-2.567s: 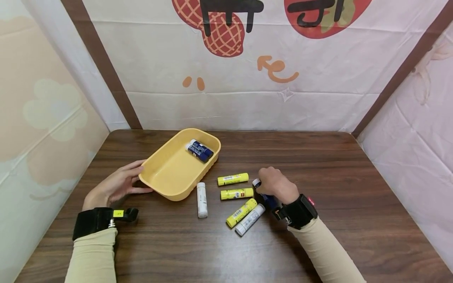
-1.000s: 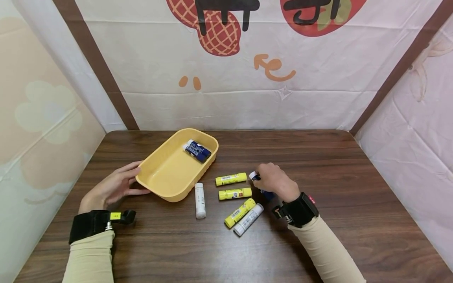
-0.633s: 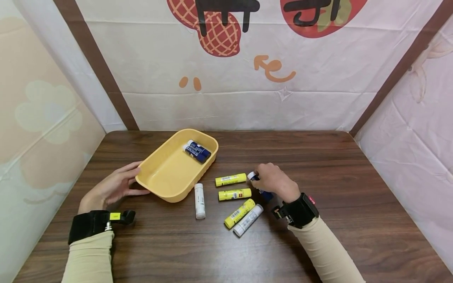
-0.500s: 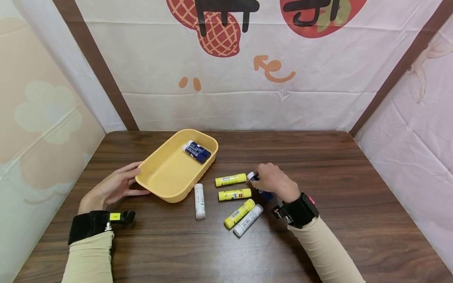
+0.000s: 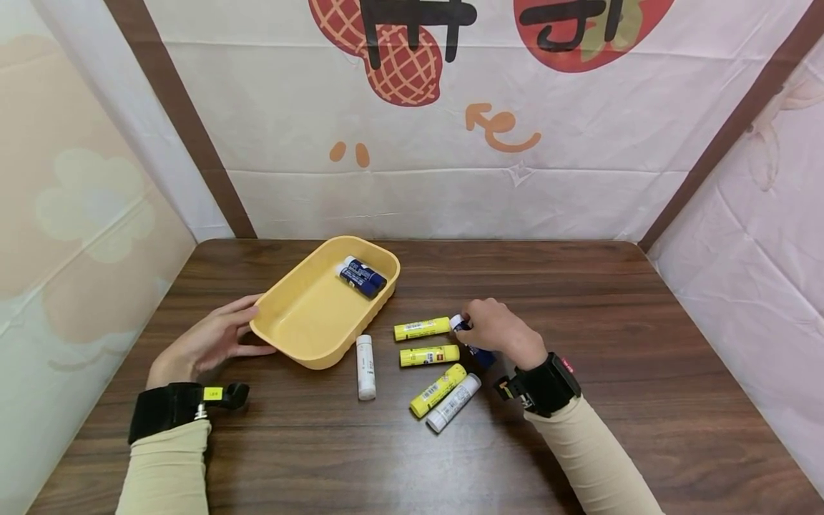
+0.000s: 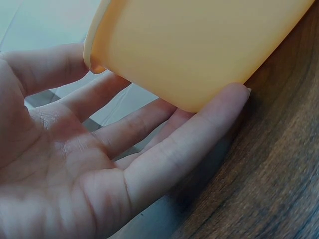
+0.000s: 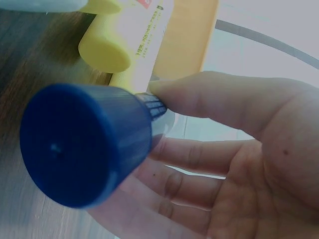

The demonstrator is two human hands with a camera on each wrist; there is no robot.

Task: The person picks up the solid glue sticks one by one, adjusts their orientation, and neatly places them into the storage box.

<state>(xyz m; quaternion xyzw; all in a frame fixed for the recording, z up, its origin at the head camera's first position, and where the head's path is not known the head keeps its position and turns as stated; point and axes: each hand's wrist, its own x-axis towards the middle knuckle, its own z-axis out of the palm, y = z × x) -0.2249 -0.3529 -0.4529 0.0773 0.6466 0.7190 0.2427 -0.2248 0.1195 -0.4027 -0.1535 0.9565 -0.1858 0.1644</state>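
Right wrist view: the thumb and fingers [image 7: 199, 159] of the right hand [image 5: 492, 330] curl around a blue glue stick [image 7: 87, 144], blue cap toward the lens. Head view places this stick [image 5: 470, 340] right of centre, just beside three yellow glue sticks [image 5: 429, 354] and a white glue stick [image 5: 453, 402] on the wooden table [image 5: 644, 343]. Left of centre, the left hand [image 5: 209, 342] lies with straight fingers [image 6: 199, 134] against the near-left corner of the yellow tray [image 5: 302, 315]. Two blue glue sticks [image 5: 363, 276] lie in the tray's far corner. Another white glue stick [image 5: 365, 366] lies just below the tray.
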